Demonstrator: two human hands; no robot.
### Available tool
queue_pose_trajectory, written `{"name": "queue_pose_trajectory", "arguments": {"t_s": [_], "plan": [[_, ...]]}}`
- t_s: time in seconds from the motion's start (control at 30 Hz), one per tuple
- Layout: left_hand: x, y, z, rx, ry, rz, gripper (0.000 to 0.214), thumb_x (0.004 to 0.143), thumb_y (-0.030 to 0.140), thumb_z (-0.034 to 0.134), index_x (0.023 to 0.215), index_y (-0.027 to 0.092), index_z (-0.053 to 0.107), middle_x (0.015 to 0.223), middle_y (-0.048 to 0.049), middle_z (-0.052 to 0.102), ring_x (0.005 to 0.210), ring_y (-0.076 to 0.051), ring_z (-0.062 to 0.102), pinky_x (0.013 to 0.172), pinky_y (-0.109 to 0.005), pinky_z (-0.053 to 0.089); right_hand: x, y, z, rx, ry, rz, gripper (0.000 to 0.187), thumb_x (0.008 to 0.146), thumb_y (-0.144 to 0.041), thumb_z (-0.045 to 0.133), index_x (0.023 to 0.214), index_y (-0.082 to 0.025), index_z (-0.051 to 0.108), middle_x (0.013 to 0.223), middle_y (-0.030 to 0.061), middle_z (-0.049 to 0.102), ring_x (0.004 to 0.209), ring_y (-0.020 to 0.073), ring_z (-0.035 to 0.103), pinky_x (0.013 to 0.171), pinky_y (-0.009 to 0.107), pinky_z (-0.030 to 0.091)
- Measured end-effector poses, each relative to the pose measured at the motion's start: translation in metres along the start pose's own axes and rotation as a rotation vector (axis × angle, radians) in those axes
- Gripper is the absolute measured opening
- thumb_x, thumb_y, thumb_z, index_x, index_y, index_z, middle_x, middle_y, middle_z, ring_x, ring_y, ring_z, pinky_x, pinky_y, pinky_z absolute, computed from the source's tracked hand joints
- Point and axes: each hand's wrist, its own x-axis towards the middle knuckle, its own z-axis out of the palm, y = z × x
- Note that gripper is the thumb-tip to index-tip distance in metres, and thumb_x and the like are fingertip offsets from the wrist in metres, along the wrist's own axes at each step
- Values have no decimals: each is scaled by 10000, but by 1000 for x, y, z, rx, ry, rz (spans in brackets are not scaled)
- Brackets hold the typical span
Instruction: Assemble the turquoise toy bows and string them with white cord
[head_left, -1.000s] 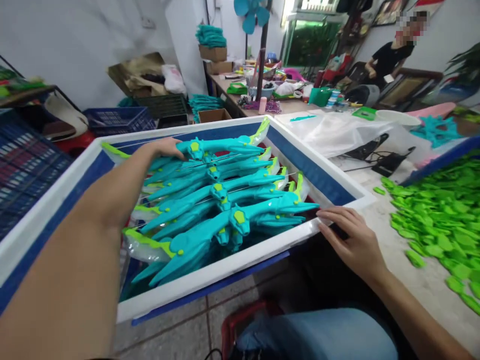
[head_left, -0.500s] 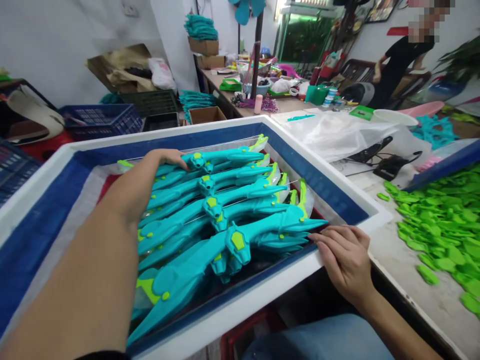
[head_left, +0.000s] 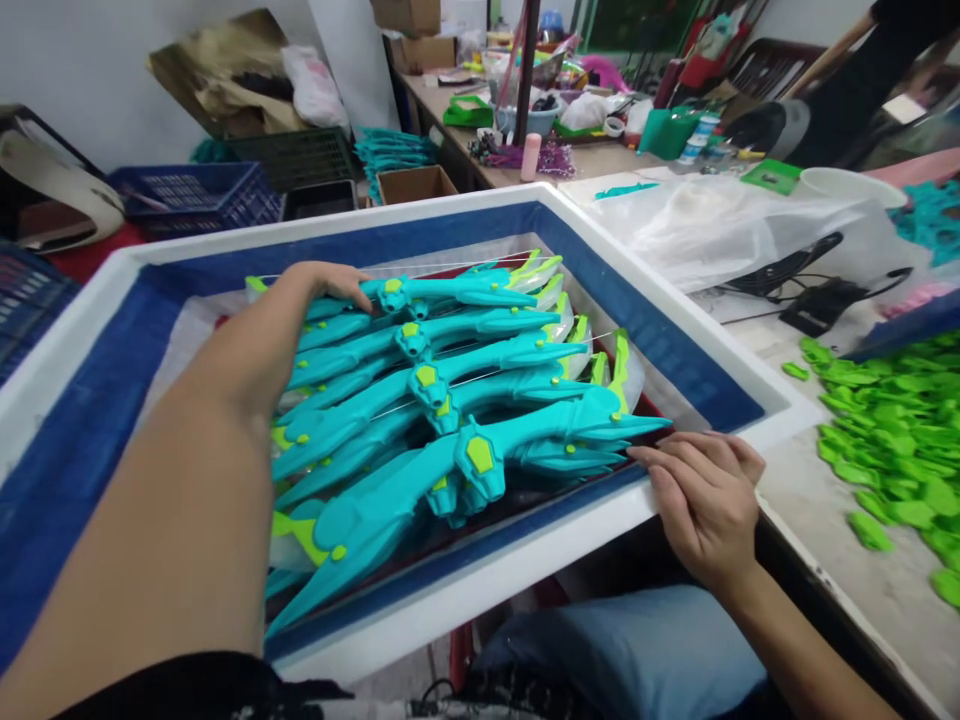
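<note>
Rows of teal toy bows with lime-green accents and thin strings lie in a large white tray lined with blue. My left hand reaches over them to the farthest bow, its fingers curled down over the bow's left part; some fingertips are hidden. My right hand is closed at the tray's near right rim. Its fingertips lie right beside the pointed ends of the nearest bows, and whether they touch them I cannot tell.
Loose lime-green pieces cover the table at right, near a black adapter with cables and clear plastic sheeting. Blue crates stand behind left. A person in dark clothes is at the back right.
My view has tilted down and shifted slightly, so the background sits higher in it. Both hands keep about the same places on the bows and rim.
</note>
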Motion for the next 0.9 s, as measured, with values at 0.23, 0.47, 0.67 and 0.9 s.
{"name": "queue_pose_trajectory", "arguments": {"t_s": [0.23, 0.47, 0.67, 0.9], "plan": [[-3, -6, -1, 157, 106, 62, 572, 682, 386, 748, 1136, 81, 583, 915, 68, 684, 806, -83, 530, 822, -204, 431, -2, 2, 1, -14, 1, -1, 210, 884, -209, 479, 881, -223, 689, 769, 18, 680, 847, 203, 597, 900, 445, 311], [-20, 7, 6, 144, 142, 38, 558, 646, 452, 706, 1082, 107, 656, 943, 17, 685, 876, -133, 544, 841, -202, 412, -3, 3, 3, -17, -2, -10, 222, 888, -219, 466, 897, -226, 688, 779, 26, 679, 845, 210, 597, 904, 454, 322], [-19, 3, 3, 115, 138, 53, 604, 598, 421, 720, 1131, 148, 647, 989, 8, 687, 904, -144, 569, 845, -216, 421, -3, 3, 2, -19, -3, -11, 215, 887, -206, 468, 891, -222, 683, 781, 27, 681, 847, 213, 591, 902, 456, 323], [3, -20, -16, 11, 237, -8, 648, 525, 460, 753, 1124, 232, 654, 945, 11, 694, 880, -210, 625, 770, -251, 469, -2, 1, 2, -12, 12, 1, 210, 880, -197, 471, 888, -222, 679, 770, 21, 680, 842, 210, 592, 909, 461, 314]]}}
